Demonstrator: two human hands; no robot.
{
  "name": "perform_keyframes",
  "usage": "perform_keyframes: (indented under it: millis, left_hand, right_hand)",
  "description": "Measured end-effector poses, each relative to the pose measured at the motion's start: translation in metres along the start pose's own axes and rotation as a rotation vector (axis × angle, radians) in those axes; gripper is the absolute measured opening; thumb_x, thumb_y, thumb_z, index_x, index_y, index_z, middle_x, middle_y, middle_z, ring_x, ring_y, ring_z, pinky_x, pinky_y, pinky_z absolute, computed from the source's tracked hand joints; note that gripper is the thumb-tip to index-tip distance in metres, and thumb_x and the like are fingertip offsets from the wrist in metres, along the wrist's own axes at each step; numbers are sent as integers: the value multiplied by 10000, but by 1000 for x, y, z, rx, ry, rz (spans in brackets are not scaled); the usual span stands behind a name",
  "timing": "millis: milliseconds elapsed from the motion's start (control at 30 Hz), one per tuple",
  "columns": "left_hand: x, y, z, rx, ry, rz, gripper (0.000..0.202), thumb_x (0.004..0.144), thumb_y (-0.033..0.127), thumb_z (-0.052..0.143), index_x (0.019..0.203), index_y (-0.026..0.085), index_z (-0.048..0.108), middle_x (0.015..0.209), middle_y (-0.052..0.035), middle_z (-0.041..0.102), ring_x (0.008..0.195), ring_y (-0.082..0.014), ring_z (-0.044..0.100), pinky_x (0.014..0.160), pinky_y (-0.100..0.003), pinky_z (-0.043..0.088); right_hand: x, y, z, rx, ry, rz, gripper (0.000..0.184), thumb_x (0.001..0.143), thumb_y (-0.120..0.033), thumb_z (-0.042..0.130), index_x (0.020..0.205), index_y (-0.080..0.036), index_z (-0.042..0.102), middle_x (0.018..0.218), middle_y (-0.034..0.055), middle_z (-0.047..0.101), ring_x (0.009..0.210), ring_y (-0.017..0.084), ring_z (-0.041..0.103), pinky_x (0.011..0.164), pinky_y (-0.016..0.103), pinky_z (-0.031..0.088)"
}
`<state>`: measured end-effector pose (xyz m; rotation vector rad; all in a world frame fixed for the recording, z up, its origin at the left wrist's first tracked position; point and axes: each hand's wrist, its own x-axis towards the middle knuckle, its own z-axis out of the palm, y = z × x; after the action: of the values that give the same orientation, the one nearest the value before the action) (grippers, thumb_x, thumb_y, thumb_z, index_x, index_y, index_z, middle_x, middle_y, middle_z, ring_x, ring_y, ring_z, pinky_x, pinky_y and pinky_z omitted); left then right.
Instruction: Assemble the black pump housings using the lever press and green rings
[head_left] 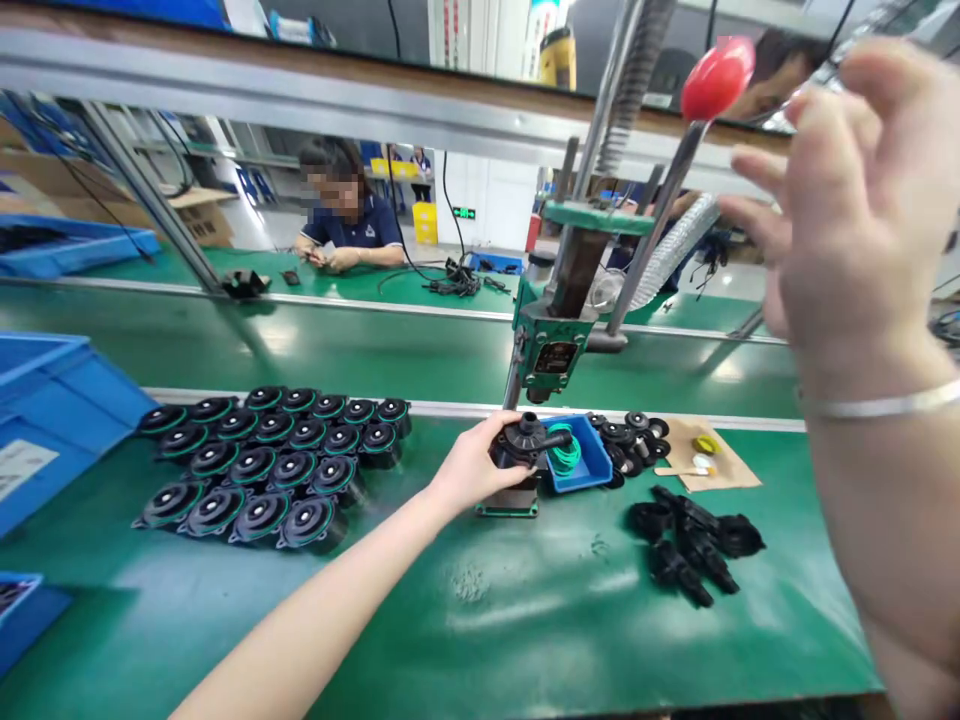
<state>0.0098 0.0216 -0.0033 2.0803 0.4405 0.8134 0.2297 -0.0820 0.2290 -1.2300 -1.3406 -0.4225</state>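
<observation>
The left hand (pixel 480 455) reaches toward the far edge of the worktop (pixel 420 650), fingers wrapped round one black housing (pixel 523 436) under the press (pixel 556 350); the right hand (pixel 862 200) is raised — fingers spread, half curled — near one red knob (pixel 718 78); four round black parts (pixel 261 514) form the left group's row closest to the near edge; one blue tray (pixel 600 462) sits just beside the housing.

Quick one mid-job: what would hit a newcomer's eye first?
The glossy red knob atop the lever stands out, upper right, the open right hand raised beside it. Next come the left hand gripping a black part below the green press, mid-picture, and rows of black housings on the bench, left.
</observation>
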Motion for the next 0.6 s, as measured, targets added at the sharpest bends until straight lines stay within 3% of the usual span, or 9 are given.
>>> perform_keyframes:
  millis: [33, 100, 167, 200, 267, 367, 433, 500, 600]
  left_hand:
    - [10, -3, 2, -28, -19, -34, 581, 672, 261, 771, 1195, 221, 521, 1085, -31, 691, 943, -193, 674, 855, -287, 532]
    - [23, -9, 8, -70, -42, -72, 596, 672, 286, 775, 1198, 218, 504, 1045, -25, 697, 904, -189, 677, 817, -279, 533]
    - [29, -13, 13, -76, -50, -78, 598, 676, 306, 773, 1199, 222, 497, 1030, -20, 696, 892, -189, 674, 805, -278, 528]
    - [29, -14, 14, -69, -49, -74, 593, 677, 310, 771, 1197, 225, 499, 1028, -18, 694, 896, -191, 672, 805, -280, 525]
    - [29, -15, 14, -55, -51, -62, 575, 681, 311, 766, 1188, 231, 507, 1026, -16, 693, 917, -198, 668, 816, -286, 520]
    - [27, -14, 13, -60, -64, -53, 560, 685, 305, 760, 1187, 238, 519, 1029, -17, 698, 927, -202, 668, 834, -300, 518]
    - [27, -13, 13, -68, -63, -50, 558, 685, 296, 761, 1187, 235, 524, 1038, -23, 698, 928, -204, 668, 842, -307, 517]
    - [29, -14, 13, -62, -60, -48, 562, 676, 290, 766, 1181, 223, 527, 1030, -28, 699, 928, -207, 666, 832, -306, 519]
    - [33, -16, 13, -42, -46, -50, 572, 672, 298, 767, 1182, 210, 525, 997, -25, 701, 899, -203, 667, 788, -289, 524]
  right_hand:
    - [32, 0, 7, 86, -52, 83, 419, 946, -412, 484, 1283, -176, 409, 1231, 90, 526, 878, 88, 655, 687, 236, 560]
    - [77, 1, 26, 191, -160, 253, 357, 965, -455, 437, 1072, -124, 515, 985, 63, 606, 661, 53, 614, 541, 209, 508]
    - [92, 1, 44, 214, -147, 327, 379, 981, -448, 413, 774, -144, 508, 647, -18, 528, 437, 28, 463, 373, 186, 368]
    - [90, 0, 51, 221, -88, 301, 406, 985, -424, 416, 677, -164, 463, 543, -47, 442, 376, 25, 386, 323, 185, 288]
    - [69, -7, 58, 248, 97, 103, 419, 983, -361, 440, 601, -192, 411, 473, -60, 341, 340, 31, 329, 294, 198, 193]
    - [29, -23, 58, 284, 386, -311, 412, 973, -390, 428, 599, -216, 420, 559, -6, 416, 407, 33, 426, 324, 200, 235]
    - [16, -31, 56, 270, 496, -408, 409, 959, -442, 390, 612, -226, 412, 585, 12, 421, 417, 26, 437, 339, 182, 249]
    - [20, -31, 55, 236, 460, -374, 407, 952, -442, 390, 607, -227, 408, 564, 2, 409, 408, 20, 438, 332, 165, 252]
    - [41, -20, 53, 168, 243, -199, 410, 956, -392, 422, 589, -210, 413, 515, -43, 404, 393, -6, 433, 335, 131, 271]
